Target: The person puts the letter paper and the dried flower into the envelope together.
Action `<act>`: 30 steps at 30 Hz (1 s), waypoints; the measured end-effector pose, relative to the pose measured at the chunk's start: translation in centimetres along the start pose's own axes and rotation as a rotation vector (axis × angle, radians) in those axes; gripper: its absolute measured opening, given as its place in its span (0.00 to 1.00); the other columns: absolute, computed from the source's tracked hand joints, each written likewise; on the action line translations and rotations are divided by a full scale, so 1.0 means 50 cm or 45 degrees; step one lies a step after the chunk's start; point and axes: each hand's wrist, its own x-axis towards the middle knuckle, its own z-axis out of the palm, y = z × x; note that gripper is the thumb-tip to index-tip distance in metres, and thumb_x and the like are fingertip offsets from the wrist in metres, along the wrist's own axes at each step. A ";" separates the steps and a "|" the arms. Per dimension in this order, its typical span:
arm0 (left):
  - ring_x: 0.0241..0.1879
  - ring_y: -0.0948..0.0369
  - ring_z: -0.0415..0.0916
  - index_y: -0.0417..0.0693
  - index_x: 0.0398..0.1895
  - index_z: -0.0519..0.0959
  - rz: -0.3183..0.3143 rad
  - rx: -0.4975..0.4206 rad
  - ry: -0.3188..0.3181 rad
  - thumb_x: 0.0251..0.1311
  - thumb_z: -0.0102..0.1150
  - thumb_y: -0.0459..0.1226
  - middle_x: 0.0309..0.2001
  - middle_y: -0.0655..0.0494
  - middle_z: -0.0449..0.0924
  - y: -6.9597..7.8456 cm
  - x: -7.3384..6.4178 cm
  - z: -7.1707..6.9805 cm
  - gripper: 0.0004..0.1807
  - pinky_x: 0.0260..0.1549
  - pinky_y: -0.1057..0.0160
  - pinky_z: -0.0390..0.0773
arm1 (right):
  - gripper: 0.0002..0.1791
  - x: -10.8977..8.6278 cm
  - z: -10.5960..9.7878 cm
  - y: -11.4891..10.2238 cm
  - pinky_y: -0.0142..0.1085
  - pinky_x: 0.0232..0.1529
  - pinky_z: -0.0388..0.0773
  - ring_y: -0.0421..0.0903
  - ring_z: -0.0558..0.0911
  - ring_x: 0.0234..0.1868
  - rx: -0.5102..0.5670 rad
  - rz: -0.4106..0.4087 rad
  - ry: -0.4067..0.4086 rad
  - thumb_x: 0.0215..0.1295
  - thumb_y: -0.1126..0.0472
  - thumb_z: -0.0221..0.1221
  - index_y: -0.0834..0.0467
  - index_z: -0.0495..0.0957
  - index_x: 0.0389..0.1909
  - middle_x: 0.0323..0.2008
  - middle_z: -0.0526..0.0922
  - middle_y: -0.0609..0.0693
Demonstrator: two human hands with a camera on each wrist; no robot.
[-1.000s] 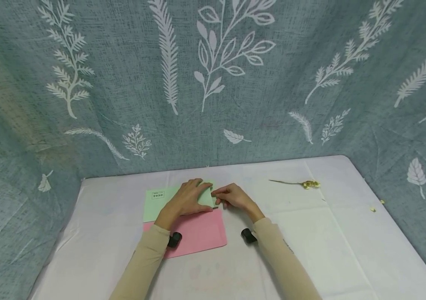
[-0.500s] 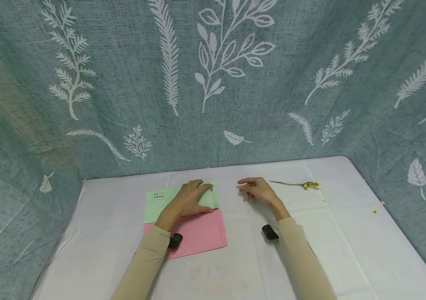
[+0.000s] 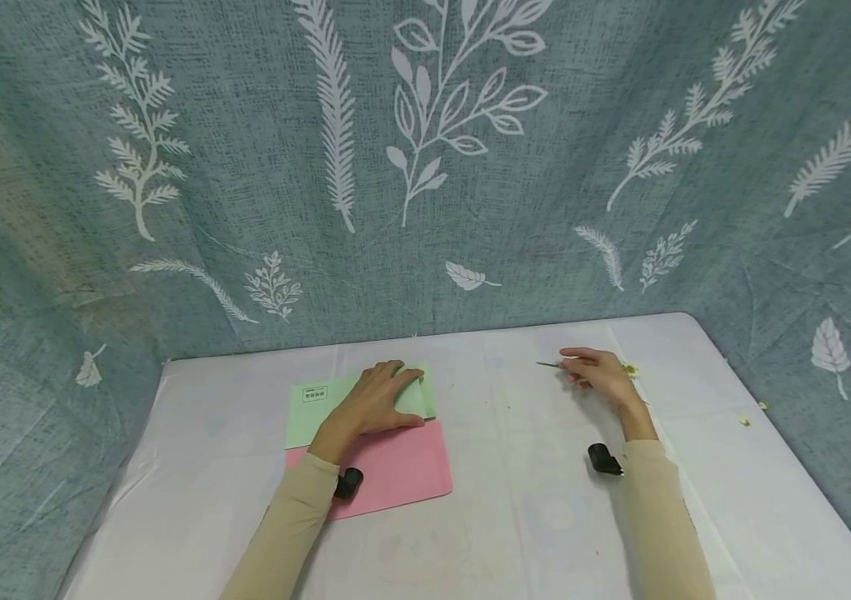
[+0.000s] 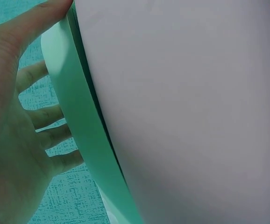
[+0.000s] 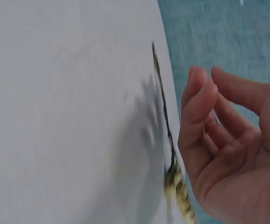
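My left hand (image 3: 376, 402) holds a light green envelope (image 3: 305, 425) across its width, thumb at the near edge and fingers at the far edge. In the left wrist view the green paper (image 4: 86, 112) lies between thumb and fingertips. A pink envelope (image 3: 406, 468) lies in front of it, partly under the left wrist. To the right, my right hand (image 3: 599, 375) hovers with nothing in it, over a dried flower stem (image 3: 548, 364). The right wrist view shows the stem and its yellow blossoms (image 5: 176, 184) beside the loosely bent fingers, with thumb and forefinger tips close together.
A white cloth (image 3: 515, 517) covers the table, and a grey-green leaf-patterned curtain (image 3: 245, 167) hangs behind and at the sides. Small yellow petals (image 3: 744, 421) lie near the table's right edge. Black wrist cameras (image 3: 603, 459) are strapped to both wrists.
My right hand has left the green envelope's right end and travelled right to the dried flower, its fingers now covering part of it. The left hand has stayed in place.
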 end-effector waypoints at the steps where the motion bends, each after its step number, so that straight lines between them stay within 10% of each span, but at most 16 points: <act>1: 0.65 0.41 0.63 0.51 0.69 0.69 -0.005 -0.004 -0.004 0.51 0.69 0.58 0.66 0.36 0.65 0.000 0.000 -0.001 0.43 0.62 0.39 0.63 | 0.24 -0.003 -0.009 0.005 0.31 0.34 0.79 0.36 0.81 0.33 -0.007 0.009 0.023 0.73 0.61 0.53 0.70 0.69 0.64 0.50 0.83 0.62; 21: 0.66 0.41 0.62 0.51 0.68 0.70 -0.018 -0.027 -0.022 0.51 0.69 0.57 0.67 0.37 0.64 0.001 0.001 0.003 0.42 0.62 0.39 0.62 | 0.20 -0.040 -0.084 0.055 0.25 0.23 0.76 0.30 0.78 0.22 0.145 0.135 0.649 0.69 0.64 0.57 0.71 0.75 0.58 0.26 0.77 0.34; 30: 0.66 0.42 0.63 0.52 0.68 0.70 -0.023 -0.022 -0.011 0.51 0.69 0.57 0.66 0.37 0.64 -0.001 0.000 0.003 0.42 0.63 0.40 0.62 | 0.26 -0.042 -0.090 0.064 0.26 0.32 0.81 0.28 0.79 0.26 0.104 0.199 0.513 0.66 0.69 0.59 0.73 0.68 0.63 0.45 0.77 0.56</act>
